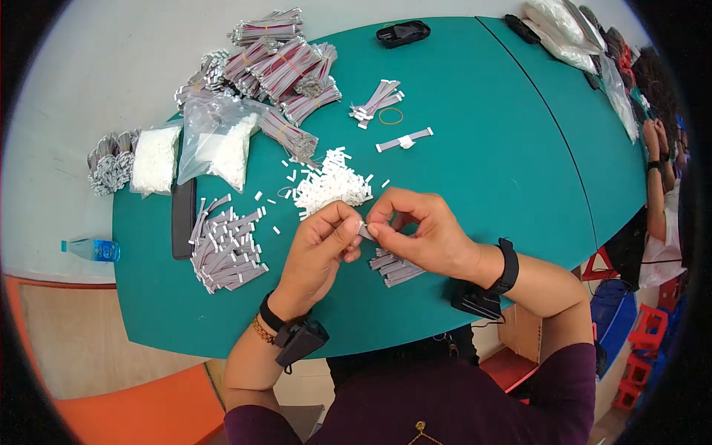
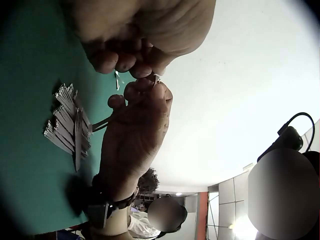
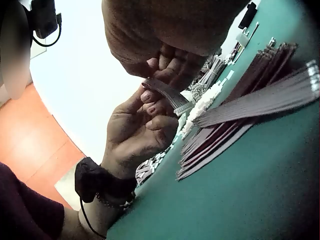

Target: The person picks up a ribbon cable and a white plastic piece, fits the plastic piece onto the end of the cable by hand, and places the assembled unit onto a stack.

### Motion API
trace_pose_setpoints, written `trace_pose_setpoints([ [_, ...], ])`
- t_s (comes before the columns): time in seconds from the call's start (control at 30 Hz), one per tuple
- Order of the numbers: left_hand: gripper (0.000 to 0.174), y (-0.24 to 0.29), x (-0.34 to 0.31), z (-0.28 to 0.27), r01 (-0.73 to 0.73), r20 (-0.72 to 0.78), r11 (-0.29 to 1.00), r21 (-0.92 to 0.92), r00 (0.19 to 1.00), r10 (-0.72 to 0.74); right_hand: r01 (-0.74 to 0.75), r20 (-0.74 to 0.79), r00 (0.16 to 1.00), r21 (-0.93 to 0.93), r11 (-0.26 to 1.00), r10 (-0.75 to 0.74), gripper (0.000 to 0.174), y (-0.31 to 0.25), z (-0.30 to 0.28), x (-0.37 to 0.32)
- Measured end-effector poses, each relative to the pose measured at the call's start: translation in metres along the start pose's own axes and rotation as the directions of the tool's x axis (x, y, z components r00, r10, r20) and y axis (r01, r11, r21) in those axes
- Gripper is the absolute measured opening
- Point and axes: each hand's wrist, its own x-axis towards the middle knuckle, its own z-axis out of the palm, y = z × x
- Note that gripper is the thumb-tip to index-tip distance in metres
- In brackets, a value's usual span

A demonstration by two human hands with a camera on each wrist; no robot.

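Both hands meet over the table, just below a heap of small white connectors (image 1: 331, 184). A short grey ribbon cable (image 1: 364, 231) is pinched between them, its near end at the fingertips. The left hand (image 1: 320, 248) grips it with thumb and index finger; the right hand (image 1: 423, 231) pinches the same piece from the other side. In the right wrist view the cable (image 3: 167, 91) runs across the fingers to a white connector (image 3: 183, 108). A stack of grey cables (image 1: 397, 268) lies partly under the right hand.
Finished-looking cables with white ends (image 1: 226, 248) lie at left, near a dark case (image 1: 183, 219). Bags of white pieces (image 1: 156, 159) and cable bundles (image 1: 285, 67) stand behind. One cable (image 1: 405, 141), a rubber band (image 1: 391, 116) and a black pouch (image 1: 403, 33) lie farther back.
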Motion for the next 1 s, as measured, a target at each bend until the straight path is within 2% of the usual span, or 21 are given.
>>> trace_pose_setpoints([
  [0.7,0.020,-0.0026,0.0003,0.0017,-0.076,-0.020,0.991,0.108,0.997,0.079,0.001,-0.038,0.999,-0.090,0.996,-0.005,0.009,-0.0011,0.0014,-0.0011],
  [1.0,0.020,-0.0058,0.0003,0.0008,-0.183,-0.016,0.929,0.321,0.980,0.199,-0.023,-0.053,0.998,-0.088,0.996,0.019,0.010,-0.0004,0.0027,-0.0020],
])
